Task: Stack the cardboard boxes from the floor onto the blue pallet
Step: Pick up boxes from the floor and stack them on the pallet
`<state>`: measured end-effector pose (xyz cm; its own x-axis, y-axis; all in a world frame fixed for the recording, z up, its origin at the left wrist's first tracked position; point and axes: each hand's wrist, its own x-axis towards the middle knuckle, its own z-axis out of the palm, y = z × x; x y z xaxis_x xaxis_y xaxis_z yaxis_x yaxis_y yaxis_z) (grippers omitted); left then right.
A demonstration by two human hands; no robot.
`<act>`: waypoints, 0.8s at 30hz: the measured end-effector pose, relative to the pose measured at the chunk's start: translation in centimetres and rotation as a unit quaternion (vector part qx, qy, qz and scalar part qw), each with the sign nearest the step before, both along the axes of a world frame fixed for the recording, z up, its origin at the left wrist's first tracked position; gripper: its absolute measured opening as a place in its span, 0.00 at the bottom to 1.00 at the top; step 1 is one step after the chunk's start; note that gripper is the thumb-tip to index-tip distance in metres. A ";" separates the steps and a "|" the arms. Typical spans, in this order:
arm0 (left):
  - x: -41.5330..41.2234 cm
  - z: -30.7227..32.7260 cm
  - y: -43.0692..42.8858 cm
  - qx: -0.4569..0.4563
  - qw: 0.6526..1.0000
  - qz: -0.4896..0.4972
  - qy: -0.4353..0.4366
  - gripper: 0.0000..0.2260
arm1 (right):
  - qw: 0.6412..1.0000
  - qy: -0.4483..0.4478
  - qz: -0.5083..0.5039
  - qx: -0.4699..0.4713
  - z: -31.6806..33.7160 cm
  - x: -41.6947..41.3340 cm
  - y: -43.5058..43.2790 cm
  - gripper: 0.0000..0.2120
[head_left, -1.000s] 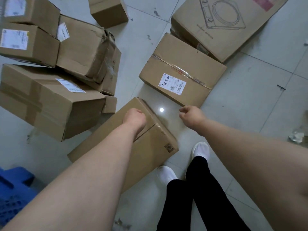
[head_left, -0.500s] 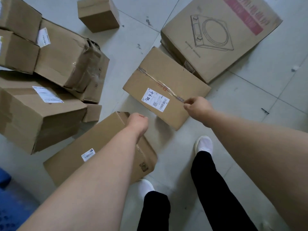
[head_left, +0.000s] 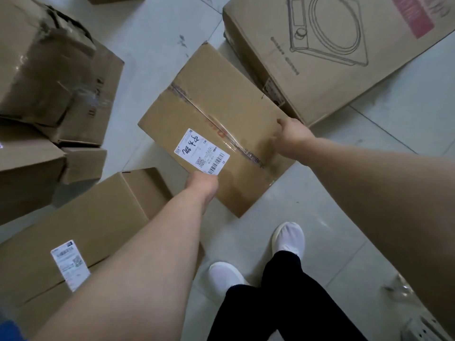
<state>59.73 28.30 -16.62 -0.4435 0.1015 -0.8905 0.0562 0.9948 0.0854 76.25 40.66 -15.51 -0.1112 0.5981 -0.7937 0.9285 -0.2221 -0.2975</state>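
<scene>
A taped cardboard box (head_left: 221,99) with a white handwritten shipping label lies on the tiled floor in the middle. My left hand (head_left: 202,183) holds its near-left edge just below the label, fingers curled down over the side and out of sight. My right hand (head_left: 290,137) grips its right edge, thumb on the top face. A sliver of the blue pallet (head_left: 7,331) shows in the bottom-left corner.
A long labelled box (head_left: 98,230) lies at lower left, partly under my left forearm. A large box printed with a cooker drawing (head_left: 332,77) touches the held box at upper right. Crumpled boxes (head_left: 44,70) pile up on the left. My white shoes (head_left: 288,239) stand just below.
I have stepped closer and leaned in. My left hand moved off the long box onto the labelled box's near edge. My right hand went from its near corner to its right edge.
</scene>
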 end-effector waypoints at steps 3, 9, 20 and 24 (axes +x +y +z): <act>0.0 -3.0 0.3 -0.013 0.999 0.039 0.001 0.17 | 1.000 0.003 -0.013 0.025 -2.9 -0.5 1.0 0.31; -0.5 -5.8 -0.6 0.009 0.986 0.157 0.047 0.22 | 0.997 -0.047 -0.005 0.059 -5.6 -0.4 1.8 0.34; -2.7 -9.2 -2.9 0.056 0.968 0.243 -0.001 0.30 | 0.984 0.063 -0.153 -0.070 -8.7 0.2 0.5 0.31; -3.1 -9.0 -3.5 0.067 0.959 0.274 -0.023 0.29 | 0.977 0.080 -0.185 -0.071 -8.2 0.0 0.1 0.28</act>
